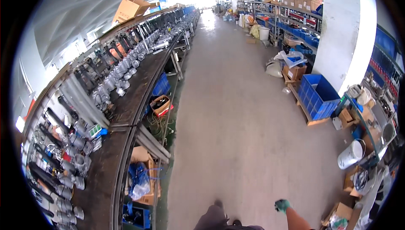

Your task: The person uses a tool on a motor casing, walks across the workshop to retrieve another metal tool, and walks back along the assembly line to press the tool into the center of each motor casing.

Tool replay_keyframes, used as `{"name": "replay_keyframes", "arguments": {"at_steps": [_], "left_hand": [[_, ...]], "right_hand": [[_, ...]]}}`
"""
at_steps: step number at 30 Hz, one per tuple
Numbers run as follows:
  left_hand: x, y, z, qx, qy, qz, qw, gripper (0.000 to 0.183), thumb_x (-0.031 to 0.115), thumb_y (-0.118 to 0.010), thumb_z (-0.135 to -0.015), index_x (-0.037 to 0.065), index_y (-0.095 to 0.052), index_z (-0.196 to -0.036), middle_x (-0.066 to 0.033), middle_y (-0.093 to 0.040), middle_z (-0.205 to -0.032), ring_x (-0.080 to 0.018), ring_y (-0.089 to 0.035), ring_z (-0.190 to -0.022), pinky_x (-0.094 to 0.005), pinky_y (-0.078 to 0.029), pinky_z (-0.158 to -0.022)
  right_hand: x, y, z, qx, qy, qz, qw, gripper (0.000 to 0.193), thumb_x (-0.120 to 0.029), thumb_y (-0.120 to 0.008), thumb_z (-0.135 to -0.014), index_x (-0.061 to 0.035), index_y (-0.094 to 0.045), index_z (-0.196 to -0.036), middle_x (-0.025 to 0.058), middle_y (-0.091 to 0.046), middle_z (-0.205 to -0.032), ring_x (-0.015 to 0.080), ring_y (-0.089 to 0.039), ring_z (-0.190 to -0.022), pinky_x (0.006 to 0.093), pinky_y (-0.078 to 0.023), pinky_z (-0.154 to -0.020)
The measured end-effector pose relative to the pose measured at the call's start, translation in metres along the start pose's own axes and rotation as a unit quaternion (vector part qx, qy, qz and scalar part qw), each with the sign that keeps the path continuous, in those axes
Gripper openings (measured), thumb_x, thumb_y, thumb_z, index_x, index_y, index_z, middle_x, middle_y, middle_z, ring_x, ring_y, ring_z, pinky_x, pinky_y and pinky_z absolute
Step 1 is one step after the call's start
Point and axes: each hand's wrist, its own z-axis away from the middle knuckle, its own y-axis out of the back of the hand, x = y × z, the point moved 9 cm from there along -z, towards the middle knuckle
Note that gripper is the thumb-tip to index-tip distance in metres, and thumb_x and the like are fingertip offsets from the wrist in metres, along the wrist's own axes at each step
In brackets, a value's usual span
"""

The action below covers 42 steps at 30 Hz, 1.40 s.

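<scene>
My right hand [282, 205] hangs over the floor at the lower edge, in a green glove with dark fingers. Its fingers look curled in, and no object shows in them. It touches nothing; the bare floor [236, 154] of the aisle lies below it. My left hand is out of the picture. My legs [213, 218] and shoes show at the bottom, in the aisle.
A long dark workbench [135, 78] with rows of silver metal parts [120, 72] runs along the left. On the right stand a blue crate [318, 97] on a pallet, a white pillar [339, 32], a white bucket [351, 154] and shelves with cardboard boxes [301, 0].
</scene>
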Motion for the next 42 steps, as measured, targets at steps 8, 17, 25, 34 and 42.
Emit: {"name": "replay_keyframes", "arguments": {"at_steps": [8, 17, 25, 34, 42], "left_hand": [[0.373, 0.072, -0.212, -0.008, -0.039, -0.015, 0.999, 0.026, 0.028, -0.055, -0.093, 0.008, -0.065, -0.106, -0.0031, -0.069, -0.097, -0.0164, -0.062, -0.085, -0.0332, -0.052, -0.072], [1.038, 0.277, -0.372, 0.131, -0.334, 0.017, 0.933, 0.042, 0.037, -0.056, -0.094, 0.007, -0.062, -0.122, -0.017, -0.067, -0.115, -0.0314, -0.064, -0.108, -0.0394, -0.049, -0.092], [1.206, 0.339, -0.554, 0.117, -0.141, -0.139, 0.973, 0.035, 0.035, -0.056, -0.089, 0.009, -0.069, -0.108, -0.0086, -0.07, -0.095, -0.0198, -0.062, -0.084, -0.0386, -0.051, -0.082], [1.354, 0.338, -0.676, 0.019, 0.052, 0.021, 0.998, 0.031, 0.035, -0.05, -0.092, 0.011, -0.066, -0.104, -0.0046, -0.068, -0.098, -0.0183, -0.06, -0.088, -0.0382, -0.049, -0.084], [1.812, 0.535, -0.971, 0.153, -0.073, -0.212, 0.962, 0.027, 0.031, -0.049, -0.093, 0.012, -0.065, -0.104, 0.0007, -0.067, -0.095, -0.0142, -0.059, -0.085, -0.0361, -0.048, -0.077]], "right_hand": [[-0.426, -0.02, -0.175, 0.021, 0.107, 0.034, 0.993, 0.019, -0.015, -0.055, -0.095, -0.0056, -0.065, -0.108, 0.0094, -0.07, -0.094, 0.0208, -0.066, -0.075, 0.0341, -0.055, -0.063], [-0.458, 0.047, -0.393, -0.012, -0.173, -0.088, 0.981, 0.019, -0.024, -0.056, -0.096, -0.0076, -0.062, -0.102, 0.0133, -0.061, -0.085, 0.0303, -0.056, -0.061, 0.0504, -0.045, -0.05], [-0.824, 0.076, -0.653, -0.007, -0.18, -0.011, 0.984, 0.026, -0.028, -0.054, -0.096, -0.0071, -0.059, -0.111, 0.0137, -0.065, -0.096, 0.0303, -0.063, -0.08, 0.0492, -0.052, -0.065], [-1.567, 0.006, -0.773, -0.007, 0.215, 0.047, 0.975, 0.018, -0.012, -0.056, -0.095, -0.0009, -0.063, -0.107, 0.0125, -0.07, -0.093, 0.0244, -0.067, -0.07, 0.0356, -0.054, -0.056], [-1.731, 0.014, -0.944, -0.029, -0.076, 0.175, 0.981, 0.022, -0.018, -0.055, -0.095, -0.0019, -0.062, -0.109, 0.0153, -0.07, -0.093, 0.0304, -0.068, -0.071, 0.0407, -0.057, -0.06]]}}
